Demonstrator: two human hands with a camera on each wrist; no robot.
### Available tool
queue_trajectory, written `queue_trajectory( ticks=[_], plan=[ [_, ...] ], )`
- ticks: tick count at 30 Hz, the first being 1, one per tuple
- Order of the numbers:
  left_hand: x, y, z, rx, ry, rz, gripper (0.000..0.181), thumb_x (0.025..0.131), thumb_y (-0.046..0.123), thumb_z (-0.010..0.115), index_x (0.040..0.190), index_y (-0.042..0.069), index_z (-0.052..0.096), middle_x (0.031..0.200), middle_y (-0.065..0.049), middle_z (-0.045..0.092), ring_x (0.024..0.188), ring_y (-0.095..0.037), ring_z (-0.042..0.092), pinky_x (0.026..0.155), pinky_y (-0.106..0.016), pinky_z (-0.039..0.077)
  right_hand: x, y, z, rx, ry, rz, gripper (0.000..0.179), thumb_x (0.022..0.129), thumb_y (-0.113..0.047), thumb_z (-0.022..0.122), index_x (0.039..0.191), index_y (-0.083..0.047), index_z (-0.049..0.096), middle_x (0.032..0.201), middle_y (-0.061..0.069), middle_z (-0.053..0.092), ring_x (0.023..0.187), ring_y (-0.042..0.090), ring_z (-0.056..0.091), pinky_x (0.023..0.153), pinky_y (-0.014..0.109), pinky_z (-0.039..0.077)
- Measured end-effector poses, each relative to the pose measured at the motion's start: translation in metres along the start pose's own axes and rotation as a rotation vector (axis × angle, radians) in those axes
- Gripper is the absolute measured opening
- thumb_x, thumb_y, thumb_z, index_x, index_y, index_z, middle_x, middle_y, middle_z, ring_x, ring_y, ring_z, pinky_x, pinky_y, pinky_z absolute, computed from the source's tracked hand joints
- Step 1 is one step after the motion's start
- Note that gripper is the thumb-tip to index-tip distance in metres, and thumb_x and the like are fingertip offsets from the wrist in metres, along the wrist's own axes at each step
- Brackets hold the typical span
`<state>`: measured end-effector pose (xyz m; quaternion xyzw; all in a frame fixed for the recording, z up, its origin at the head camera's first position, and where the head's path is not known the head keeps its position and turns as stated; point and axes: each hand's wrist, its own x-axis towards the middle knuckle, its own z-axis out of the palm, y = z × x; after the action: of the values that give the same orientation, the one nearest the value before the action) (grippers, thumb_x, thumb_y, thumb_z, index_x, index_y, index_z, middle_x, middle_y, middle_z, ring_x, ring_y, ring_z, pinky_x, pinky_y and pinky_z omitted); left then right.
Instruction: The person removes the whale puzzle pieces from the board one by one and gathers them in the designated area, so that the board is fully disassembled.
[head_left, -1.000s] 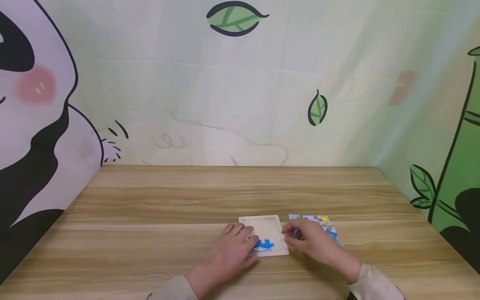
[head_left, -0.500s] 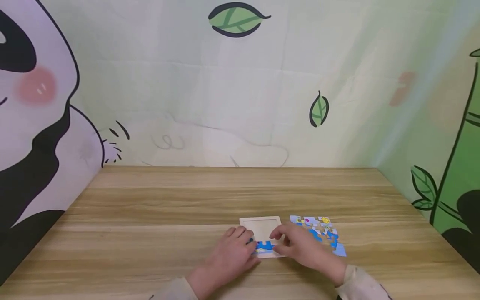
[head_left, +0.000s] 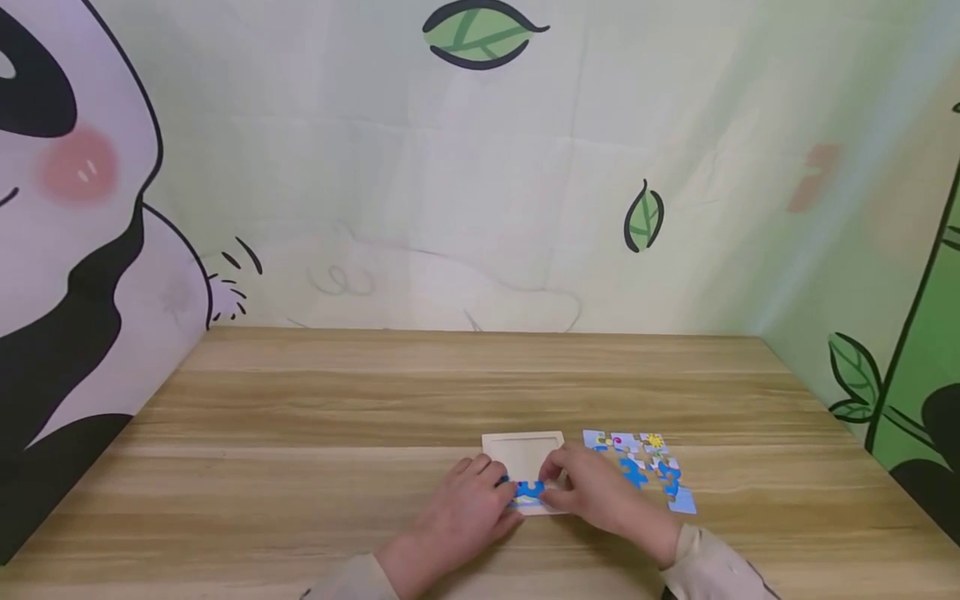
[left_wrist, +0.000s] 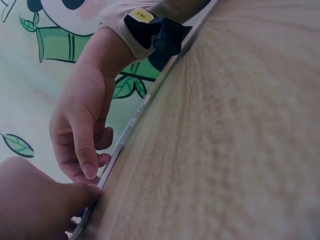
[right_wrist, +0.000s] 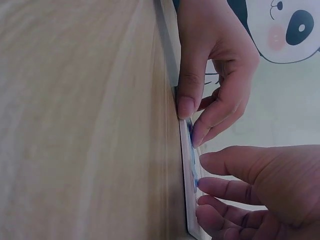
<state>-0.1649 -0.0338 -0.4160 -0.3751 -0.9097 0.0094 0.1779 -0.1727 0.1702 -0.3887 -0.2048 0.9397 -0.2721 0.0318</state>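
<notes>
In the head view a pale wooden puzzle tray (head_left: 525, 444) lies on the table, with blue jigsaw pieces (head_left: 529, 490) along its near side. My left hand (head_left: 465, 504) holds the tray's near left corner. In the right wrist view its thumb (right_wrist: 186, 106) lies on the tray's edge while the bent fingers reach over the pieces. My right hand (head_left: 592, 487) has thumb and index finger down in the tray, right of the blue pieces, pinching a puzzle piece that the fingertips mostly hide. Its other fingers are curled.
Right of the tray lies a group of loose jigsaw pieces (head_left: 633, 472), blue and lilac, one with a yellow sun. The wooden table (head_left: 337, 400) reaches back to a wall (head_left: 375, 167) painted with leaves and a panda.
My right hand has moved left from between the tray and the loose pieces into the tray, lowering its fingertips beside the blue pieces. My left hand has stayed on the tray.
</notes>
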Motion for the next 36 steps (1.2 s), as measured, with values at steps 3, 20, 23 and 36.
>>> queue_trajectory(
  ticks=[3, 20, 23, 36],
  plan=[
    [0.0001, 0.0009, 0.0002, 0.011, -0.003, -0.006, 0.033, 0.09, 0.047, 0.061, 0.1, 0.018, 0.073, 0.095, 0.004, 0.064, 0.09, -0.011, 0.054, 0.083, -0.027, 0.048, 0.0013, -0.0014, 0.0002, -0.011, -0.001, -0.001, 0.012, 0.081, -0.018, 0.074, 0.086, -0.012, 0.065, 0.083, -0.002, 0.055, 0.07, 0.009, 0.046, 0.06, 0.02, 0.038],
    [0.0003, 0.0023, 0.0029, 0.027, 0.072, -0.007, 0.032, 0.088, 0.046, 0.064, 0.098, 0.018, 0.073, 0.088, 0.005, 0.063, 0.084, -0.011, 0.052, 0.074, -0.024, 0.045, 0.0062, -0.0035, -0.0014, 0.028, -0.043, 0.007, 0.017, 0.081, -0.016, 0.074, 0.087, -0.009, 0.06, 0.081, 0.0, 0.056, 0.071, 0.011, 0.049, 0.06, 0.02, 0.041],
    [0.0002, 0.0021, 0.0034, 0.026, 0.081, -0.007, 0.031, 0.088, 0.046, 0.065, 0.097, 0.018, 0.074, 0.087, 0.005, 0.063, 0.083, -0.011, 0.052, 0.073, -0.024, 0.045, 0.0074, -0.003, -0.001, 0.047, -0.045, -0.004, 0.015, 0.081, -0.012, 0.073, 0.088, -0.009, 0.06, 0.081, -0.001, 0.059, 0.07, 0.01, 0.05, 0.06, 0.02, 0.041],
    [0.0017, 0.0016, 0.0031, -0.009, 0.073, -0.025, 0.033, 0.085, 0.046, 0.067, 0.1, 0.017, 0.075, 0.09, 0.005, 0.064, 0.086, -0.012, 0.053, 0.075, -0.024, 0.047, 0.0067, -0.0034, -0.0031, 0.11, -0.024, -0.014, 0.008, 0.083, -0.008, 0.071, 0.087, -0.008, 0.065, 0.076, -0.003, 0.06, 0.066, 0.004, 0.05, 0.058, 0.019, 0.042]
  ],
)
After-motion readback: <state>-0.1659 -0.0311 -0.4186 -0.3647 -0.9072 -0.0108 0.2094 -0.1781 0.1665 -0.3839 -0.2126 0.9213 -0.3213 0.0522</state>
